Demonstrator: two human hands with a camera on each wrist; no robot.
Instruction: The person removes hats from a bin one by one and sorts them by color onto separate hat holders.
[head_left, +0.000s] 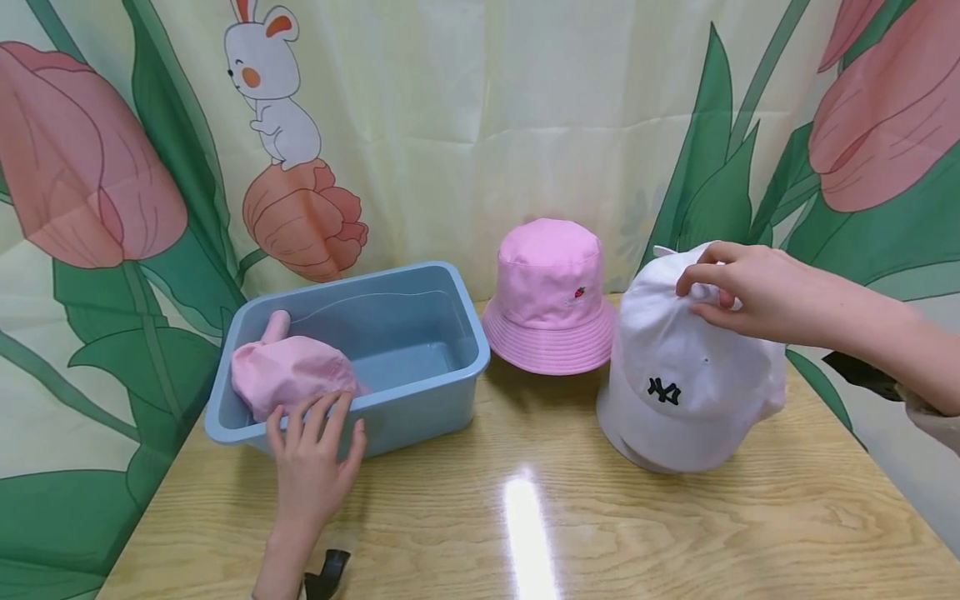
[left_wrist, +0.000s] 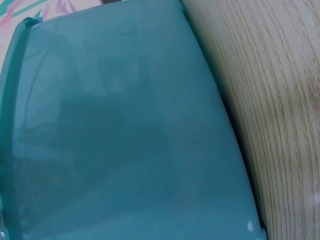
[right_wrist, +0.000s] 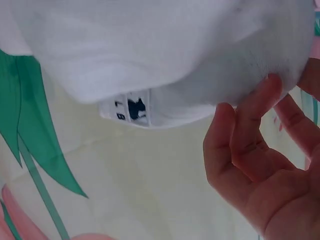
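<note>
My right hand (head_left: 723, 287) pinches the top of a white baseball cap (head_left: 697, 362) with a dark NY logo on its front. In the right wrist view, the fingers (right_wrist: 272, 87) meet the cap's white cloth (right_wrist: 125, 45), and a small label shows at its edge. A second pale brim edge shows below the cap's bill. At the left, my left hand (head_left: 315, 450) rests its fingers on the near rim of a blue plastic bin (head_left: 420, 392), beside a crumpled pink cap (head_left: 300, 371) inside it. The left wrist view shows just the bin's wall (left_wrist: 125, 120) and tabletop.
Between the bin and the white cap stands a pink bucket hat (head_left: 551, 300) with a small strawberry on it. All of these are on a wooden table (head_left: 450, 517). Behind it hangs a curtain (head_left: 480, 125) printed with tulips and a rabbit.
</note>
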